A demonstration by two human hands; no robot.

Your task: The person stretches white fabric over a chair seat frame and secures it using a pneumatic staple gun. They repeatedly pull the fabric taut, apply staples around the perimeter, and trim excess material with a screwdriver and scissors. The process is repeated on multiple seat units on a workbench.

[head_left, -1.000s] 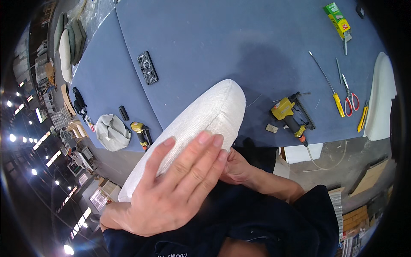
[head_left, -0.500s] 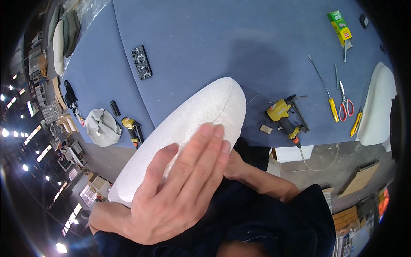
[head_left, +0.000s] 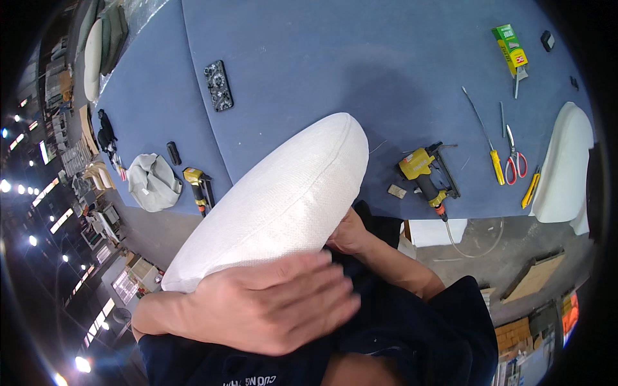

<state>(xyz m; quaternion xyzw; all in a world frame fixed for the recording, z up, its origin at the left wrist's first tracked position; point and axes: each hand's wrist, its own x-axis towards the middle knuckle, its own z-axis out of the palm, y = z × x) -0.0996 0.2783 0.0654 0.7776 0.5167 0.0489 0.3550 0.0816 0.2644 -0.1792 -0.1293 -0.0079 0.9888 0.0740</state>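
Note:
A white fabric-covered cushion point(head_left: 277, 186), long and rounded with a seam along it, is tilted up in front of my body over the table's near edge. My left hand point(head_left: 270, 302) lies across its lower near side, fingers stretched out and slightly blurred, gripping nothing. At the cushion's right edge is my right hand point(head_left: 349, 233), holding it from behind; most of its fingers are hidden. To the right of the cushion lies a yellow-and-black staple gun point(head_left: 425, 170) with a hose, beside a small pale block point(head_left: 396, 191).
On the blue-covered table point(head_left: 290, 58) are a patterned phone point(head_left: 218, 85), a second staple gun point(head_left: 198, 186), crumpled grey fabric point(head_left: 154, 183), a yellow-handled screwdriver point(head_left: 496, 166), red-handled scissors point(head_left: 515, 164), a yellow cutter point(head_left: 531, 188), a green-yellow box point(head_left: 510, 48) and another white cushion point(head_left: 563, 167).
My left hand has slid down and toward me off the cushion's upper face, uncovering the seam. My right hand keeps its hold at the right edge. The cushion has turned slightly.

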